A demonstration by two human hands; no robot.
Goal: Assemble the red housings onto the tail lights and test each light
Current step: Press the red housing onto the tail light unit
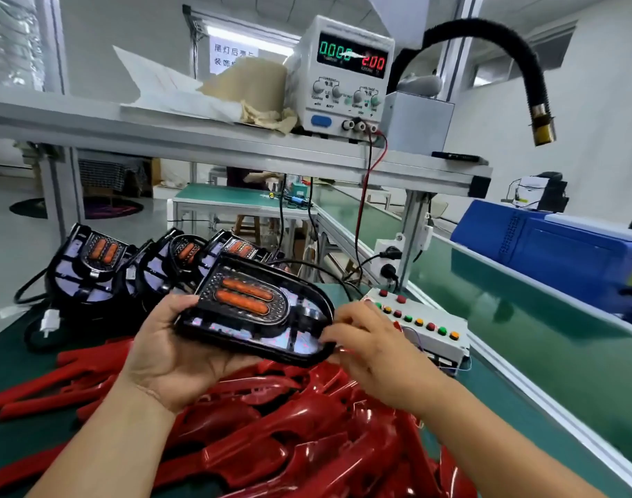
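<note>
My left hand (pixel 177 350) cradles a black tail light (pixel 257 310) from below, thumb curled over its left edge; two orange bars show in its chrome oval. My right hand (pixel 364 339) pinches the light's right end with its fingertips. A heap of glossy red housings (pixel 289 433) lies under both hands on the green bench. Several more black tail lights (pixel 102 264) lean in a row behind, at left. A white test box with coloured buttons (pixel 425 325) sits just right of my right hand.
A power supply (pixel 346 73) with lit digits stands on the upper shelf, red and black leads running down. A black flexible hose (pixel 505 59) hangs at upper right. A blue machine (pixel 558 253) sits beyond the green conveyor (pixel 487 303). A white plug (pixel 50 323) lies at left.
</note>
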